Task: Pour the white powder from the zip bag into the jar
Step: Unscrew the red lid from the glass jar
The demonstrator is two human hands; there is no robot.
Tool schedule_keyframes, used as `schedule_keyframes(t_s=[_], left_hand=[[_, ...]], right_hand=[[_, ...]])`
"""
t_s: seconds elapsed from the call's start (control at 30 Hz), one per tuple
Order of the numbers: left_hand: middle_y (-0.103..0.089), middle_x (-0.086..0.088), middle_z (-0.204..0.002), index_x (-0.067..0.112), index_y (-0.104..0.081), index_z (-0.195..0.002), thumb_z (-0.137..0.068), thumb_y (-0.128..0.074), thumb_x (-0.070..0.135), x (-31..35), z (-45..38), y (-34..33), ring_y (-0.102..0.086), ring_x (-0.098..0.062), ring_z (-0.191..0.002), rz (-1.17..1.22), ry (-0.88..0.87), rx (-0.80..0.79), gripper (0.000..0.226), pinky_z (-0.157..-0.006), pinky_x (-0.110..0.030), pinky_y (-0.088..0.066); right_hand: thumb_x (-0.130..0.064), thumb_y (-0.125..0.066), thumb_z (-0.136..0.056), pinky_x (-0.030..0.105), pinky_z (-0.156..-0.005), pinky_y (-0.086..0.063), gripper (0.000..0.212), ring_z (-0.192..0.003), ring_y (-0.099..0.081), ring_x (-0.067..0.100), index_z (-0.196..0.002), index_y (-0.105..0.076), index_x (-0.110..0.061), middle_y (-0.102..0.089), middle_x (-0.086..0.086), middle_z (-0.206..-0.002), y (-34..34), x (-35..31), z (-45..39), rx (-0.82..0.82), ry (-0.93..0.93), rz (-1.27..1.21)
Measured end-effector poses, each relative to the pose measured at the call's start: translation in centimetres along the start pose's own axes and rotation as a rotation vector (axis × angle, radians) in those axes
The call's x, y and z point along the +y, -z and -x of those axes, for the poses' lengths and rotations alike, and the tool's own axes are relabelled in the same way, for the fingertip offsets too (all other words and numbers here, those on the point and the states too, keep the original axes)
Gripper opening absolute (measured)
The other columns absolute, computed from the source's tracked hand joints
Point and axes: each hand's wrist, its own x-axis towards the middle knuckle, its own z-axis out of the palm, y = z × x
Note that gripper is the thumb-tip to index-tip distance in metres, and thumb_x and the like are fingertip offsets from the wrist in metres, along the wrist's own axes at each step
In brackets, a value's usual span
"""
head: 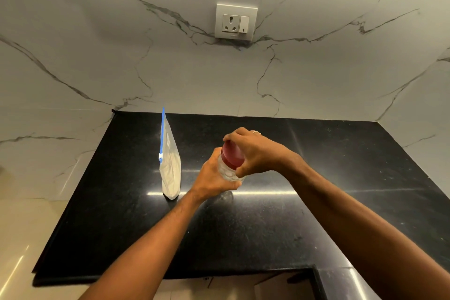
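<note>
A clear plastic jar (227, 173) with a dark red lid (231, 154) is lifted slightly above the black counter (267, 226), tilted toward me. My left hand (214, 176) grips the jar's body from the left. My right hand (253, 151) curls over the red lid, fingers round its rim. A zip bag (170, 170) with a blue slider strip stands upright on the counter, left of the jar, white powder filling its lower half. The bag's zip looks closed.
Marble walls close off the counter at the back and on both sides. A wall socket with a switch (235, 21) sits above the counter. The counter's front edge (170, 275) has a cut-out at lower right; pale floor lies to the left.
</note>
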Motion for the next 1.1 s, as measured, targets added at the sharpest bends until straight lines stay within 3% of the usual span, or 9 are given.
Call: schedule_keyframes(t_s=[0.1, 0.23, 0.33, 0.47, 0.63, 0.73, 0.9, 1.03, 1.1], left_hand=[[-0.051, 0.025, -0.122, 0.068, -0.029, -0.122, -0.064, -0.091, 0.037, -0.1, -0.1, 0.0, -0.052, 0.019, -0.112, 0.001, 0.01, -0.002, 0.089, -0.077, 0.001, -0.045], [-0.055, 0.022, -0.122, 0.052, -0.034, -0.128, -0.061, -0.09, 0.044, 0.0, -0.2, -0.2, -0.06, 0.002, -0.111, -0.002, 0.007, -0.008, 0.087, -0.079, -0.005, -0.05], [-0.055, 0.022, -0.123, 0.052, -0.034, -0.128, -0.063, -0.091, 0.04, 0.0, -0.2, -0.4, -0.056, 0.01, -0.113, 0.003, -0.008, -0.016, 0.087, -0.08, -0.004, -0.049], [-0.054, 0.023, -0.125, 0.06, -0.033, -0.126, -0.063, -0.09, 0.042, -0.1, 0.0, -0.2, -0.054, 0.012, -0.115, 0.024, -0.002, -0.003, 0.087, -0.083, -0.004, -0.048], [-0.057, 0.017, -0.128, 0.054, -0.038, -0.129, -0.063, -0.09, 0.034, -0.5, -0.1, 0.1, -0.057, 0.004, -0.117, 0.071, 0.008, 0.039, 0.086, -0.089, -0.011, -0.049], [-0.059, 0.012, -0.129, 0.038, -0.041, -0.133, -0.061, -0.09, 0.036, -0.7, 0.0, 0.2, -0.059, -0.002, -0.119, 0.08, 0.008, 0.059, 0.087, -0.093, -0.016, -0.049], [-0.059, 0.016, -0.127, 0.041, -0.042, -0.129, -0.056, -0.093, 0.043, -1.1, 0.0, 0.1, -0.059, -0.002, -0.117, 0.055, 0.055, 0.11, 0.089, -0.087, -0.009, -0.048], [-0.061, 0.019, -0.126, 0.044, -0.044, -0.127, -0.051, -0.095, 0.046, -1.9, 0.1, -0.3, -0.058, 0.003, -0.116, 0.016, 0.073, 0.126, 0.091, -0.092, -0.012, -0.047], [-0.06, 0.019, -0.125, 0.043, -0.045, -0.127, -0.049, -0.096, 0.045, -2.4, 0.2, -0.4, -0.058, 0.004, -0.115, 0.004, 0.077, 0.133, 0.093, -0.094, -0.015, -0.048]], right_hand=[[-0.05, -0.081, -0.069, 0.044, -0.1, -0.046, 0.098, -0.132, -0.037, 0.028, -0.148, -0.028, -0.026, -0.034, 0.002, -0.148, 0.3, 0.1, 0.0, 0.009, 0.001, 0.019], [-0.065, -0.071, -0.072, 0.032, -0.085, -0.051, 0.085, -0.111, -0.055, 0.023, -0.138, -0.042, -0.02, -0.052, 0.005, -0.133, -0.4, 0.2, -0.3, 0.139, -0.12, 0.041], [-0.057, -0.075, -0.073, 0.026, -0.079, -0.048, 0.076, -0.104, -0.052, 0.018, -0.133, -0.045, -0.021, -0.055, 0.003, -0.127, -0.5, 0.4, -0.2, 0.114, -0.074, 0.003], [-0.039, -0.084, -0.068, 0.028, -0.082, -0.049, 0.083, -0.112, -0.041, 0.016, -0.135, -0.037, -0.029, -0.044, -0.001, -0.133, 0.5, 0.9, 0.1, 0.126, 0.034, -0.091], [-0.038, -0.086, -0.066, 0.026, -0.086, -0.052, 0.084, -0.116, -0.05, 0.02, -0.132, -0.035, -0.025, -0.046, 0.004, -0.132, 1.2, 2.7, 1.0, 0.305, 0.059, -0.353], [-0.044, -0.083, -0.07, 0.029, -0.091, -0.052, 0.086, -0.117, -0.052, 0.021, -0.139, -0.036, -0.021, -0.046, 0.007, -0.136, -0.4, 4.4, 1.2, 0.46, -0.014, -0.453], [-0.056, -0.078, -0.067, 0.028, -0.088, -0.052, 0.082, -0.11, -0.055, 0.016, -0.134, -0.044, -0.023, -0.053, 0.002, -0.129, -5.2, 6.8, 1.0, 0.646, -0.224, -0.635], [-0.044, -0.086, -0.065, 0.018, -0.083, -0.051, 0.081, -0.11, -0.057, 0.016, -0.131, -0.044, -0.025, -0.054, -0.002, -0.125, -9.1, 8.0, 0.8, 0.693, -0.301, -0.773], [-0.034, -0.089, -0.065, 0.023, -0.089, -0.053, 0.082, -0.115, -0.056, 0.017, -0.132, -0.041, -0.025, -0.052, -0.003, -0.127, -11.1, 8.2, 0.7, 0.702, -0.311, -0.812]])
